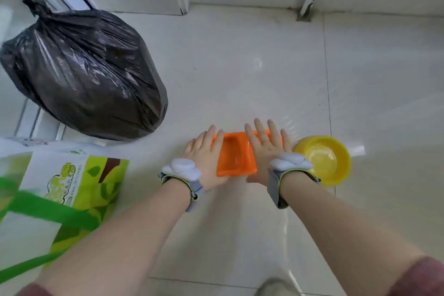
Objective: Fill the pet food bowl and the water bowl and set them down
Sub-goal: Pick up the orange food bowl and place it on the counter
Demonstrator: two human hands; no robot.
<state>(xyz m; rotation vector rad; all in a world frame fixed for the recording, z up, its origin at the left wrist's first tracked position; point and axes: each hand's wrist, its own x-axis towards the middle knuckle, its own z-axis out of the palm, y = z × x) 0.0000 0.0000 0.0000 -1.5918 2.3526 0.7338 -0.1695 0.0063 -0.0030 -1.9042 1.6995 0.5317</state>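
An orange rectangular pet bowl lies on the pale tiled floor, low in the middle of the head view. Its visible compartment looks bare. My left hand hovers flat over the bowl's left end, fingers spread. My right hand is spread flat over the bowl's right part and hides it. Both hands show their backs, and I cannot tell whether they touch the bowl. A round yellow bowl stands on the floor just right of my right wrist, holding no visible food.
A full black rubbish bag sits on the floor to the left. A green and white bag with green handles lies at the lower left. White door frames and walls close off the far side. My shoe shows at the bottom edge.
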